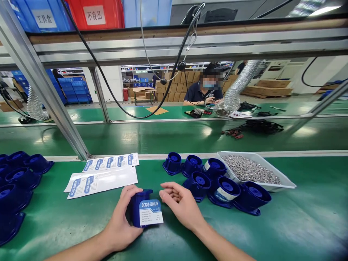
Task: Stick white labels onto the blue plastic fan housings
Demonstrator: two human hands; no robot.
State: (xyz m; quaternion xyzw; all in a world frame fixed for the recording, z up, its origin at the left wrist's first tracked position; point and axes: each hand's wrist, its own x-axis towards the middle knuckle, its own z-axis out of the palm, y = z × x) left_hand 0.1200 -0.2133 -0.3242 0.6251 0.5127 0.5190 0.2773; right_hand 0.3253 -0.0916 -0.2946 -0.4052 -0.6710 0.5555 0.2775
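1. Left hand (123,217), lower centre of the frame, grips a dark blue pump housing (135,210) between thumb and fingers; the right hand (183,204), loosely curled and holding nothing visible, hovers just beside it.
2. Labelling seems the step in hand: a "DC52Q-5000L/H" label (151,214) lies against the housing, its right end apparently free. The next move likely calls for smoothing that end down, keeping it straight.
3. Around them on the green worktop (307,214): more housings at the left edge (21,175); label sheets (116,185) left of centre; right of centre, a housing group (199,181), some labelled, near a white tray (288,185) of small metal parts (250,168).
4. Beyond, a black cable bundle (262,127) lies centre-right; a co-worker (194,94) sits upper centre, before stacked cardboard boxes (178,81).
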